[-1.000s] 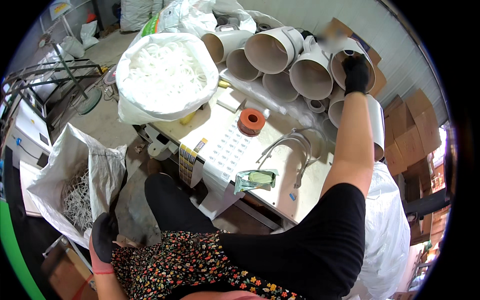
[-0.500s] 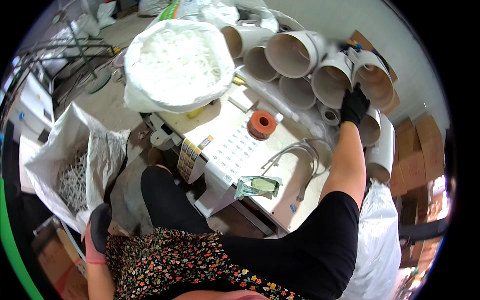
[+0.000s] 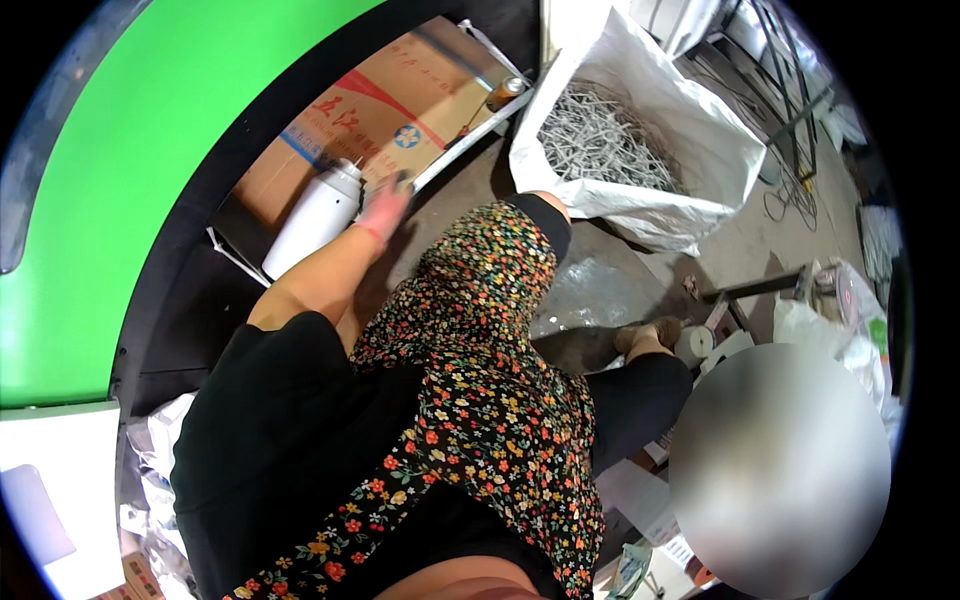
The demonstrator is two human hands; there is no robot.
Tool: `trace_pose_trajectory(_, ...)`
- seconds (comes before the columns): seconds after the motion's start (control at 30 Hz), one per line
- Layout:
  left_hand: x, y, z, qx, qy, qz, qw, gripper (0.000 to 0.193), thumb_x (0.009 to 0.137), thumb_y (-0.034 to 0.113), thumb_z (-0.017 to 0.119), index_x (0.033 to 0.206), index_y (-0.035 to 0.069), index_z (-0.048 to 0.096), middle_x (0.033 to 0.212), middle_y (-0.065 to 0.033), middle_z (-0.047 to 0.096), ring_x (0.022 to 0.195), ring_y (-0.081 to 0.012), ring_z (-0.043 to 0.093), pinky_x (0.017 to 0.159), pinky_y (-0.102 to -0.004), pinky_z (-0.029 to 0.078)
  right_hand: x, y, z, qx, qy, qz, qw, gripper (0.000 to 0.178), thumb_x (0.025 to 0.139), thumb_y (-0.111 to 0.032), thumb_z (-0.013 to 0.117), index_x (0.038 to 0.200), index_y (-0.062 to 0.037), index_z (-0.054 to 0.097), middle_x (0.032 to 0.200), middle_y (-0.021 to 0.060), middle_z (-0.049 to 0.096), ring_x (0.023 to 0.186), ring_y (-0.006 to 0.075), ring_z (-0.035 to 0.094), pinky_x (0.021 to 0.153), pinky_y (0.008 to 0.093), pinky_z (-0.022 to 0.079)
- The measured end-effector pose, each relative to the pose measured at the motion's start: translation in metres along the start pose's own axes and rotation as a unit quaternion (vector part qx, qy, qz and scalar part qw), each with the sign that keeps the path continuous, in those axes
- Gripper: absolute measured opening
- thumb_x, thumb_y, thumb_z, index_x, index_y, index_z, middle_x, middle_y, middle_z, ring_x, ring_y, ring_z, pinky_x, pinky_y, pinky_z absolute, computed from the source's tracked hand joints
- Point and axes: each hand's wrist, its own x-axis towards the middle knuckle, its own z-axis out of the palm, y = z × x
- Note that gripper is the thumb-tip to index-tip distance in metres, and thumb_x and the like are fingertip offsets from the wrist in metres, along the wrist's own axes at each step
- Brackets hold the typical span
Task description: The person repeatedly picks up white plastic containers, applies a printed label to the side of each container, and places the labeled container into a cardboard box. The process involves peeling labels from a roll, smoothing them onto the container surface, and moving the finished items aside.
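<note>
The left hand (image 3: 385, 212), its grip too blurred to be judged, is extended beside the white bottle (image 3: 315, 218), which could be toppled if brushed.

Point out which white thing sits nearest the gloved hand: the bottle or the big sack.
The white bottle, lying against the cardboard box just beside the left hand. The white sack of pale metal pieces stands farther off, beyond the person's knee.
</note>
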Motion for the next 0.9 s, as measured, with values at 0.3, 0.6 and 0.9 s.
trace_pose_trajectory(0.3, -0.113, -0.195, -0.088, 0.164, 0.156, -0.420, 0.879, 0.078, 0.083, 0.054, 0.056, 0.138, 0.002, 0.039, 0.138, -0.0242, 0.041, 0.129, -0.0387, 0.039, 0.108, -0.0447, 0.032, 0.010, -0.048, 0.077, 0.262, -0.156, 0.019, 0.952, 0.038, 0.100, -0.018, 0.047, 0.133, 0.0011, 0.046, 0.131, 0.0199, 0.051, 0.120, 0.0329, 0.051, 0.102, 0.0407, 0.042)
trace_pose_trajectory(0.6, -0.086, -0.161, -0.059, -0.239, 0.337, -0.308, 0.857, 0.051, 0.079, 0.027, 0.071, 0.119, 0.003, 0.052, 0.111, -0.0175, 0.060, 0.102, -0.0309, 0.058, 0.087, -0.0398, 0.047, 0.028, -0.062, 0.090, 0.357, -0.193, 0.018, 0.914, 0.039, 0.097, -0.015, 0.052, 0.130, 0.0038, 0.049, 0.132, 0.0192, 0.053, 0.123, 0.0309, 0.050, 0.105, 0.0384, 0.036)
trace_pose_trajectory(0.9, -0.052, 0.159, -0.053, -0.394, 0.147, 0.042, 0.906, 0.036, 0.091, 0.018, 0.062, 0.120, -0.004, 0.058, 0.112, -0.0064, 0.063, 0.097, -0.0131, 0.056, 0.088, -0.0267, 0.043, 0.046, -0.177, 0.056, 0.567, -0.254, 0.036, 0.783, 0.041, 0.088, -0.005, 0.057, 0.128, 0.0008, 0.052, 0.128, 0.0161, 0.055, 0.121, 0.0266, 0.051, 0.103, 0.0359, 0.038)
